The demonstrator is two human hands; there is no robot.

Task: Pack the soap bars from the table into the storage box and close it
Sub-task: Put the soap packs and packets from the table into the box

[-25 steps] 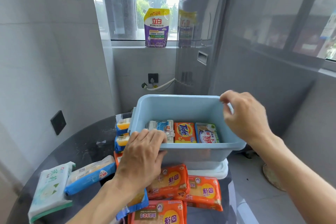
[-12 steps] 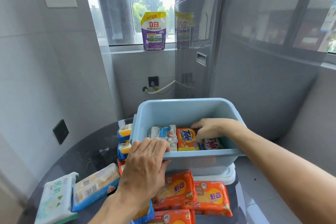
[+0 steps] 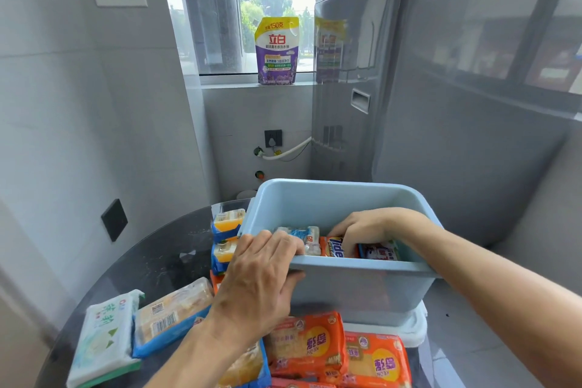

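A light blue storage box (image 3: 352, 290) stands on a white lid (image 3: 412, 329) on the dark round table (image 3: 163, 261). My left hand (image 3: 261, 280) grips the box's near rim at its left corner. My right hand (image 3: 362, 230) reaches inside the box, its fingers resting on an orange Tide soap bar (image 3: 334, 248). A white-blue bar (image 3: 302, 235) and a red-blue bar (image 3: 379, 251) lie beside it in the box. Orange soap packs (image 3: 307, 345) lie in front of the box, and blue-yellow bars (image 3: 171, 315) lie to its left.
A white-green pack (image 3: 104, 337) lies at the table's left edge. Two blue-yellow bars (image 3: 226, 224) are stacked against the box's left wall. A grey washing machine (image 3: 441, 104) stands close behind the box. A purple detergent pouch (image 3: 277, 50) sits on the windowsill.
My right hand left the box's far right rim and went down inside onto the soap bars. My left hand kept its grip on the near rim.
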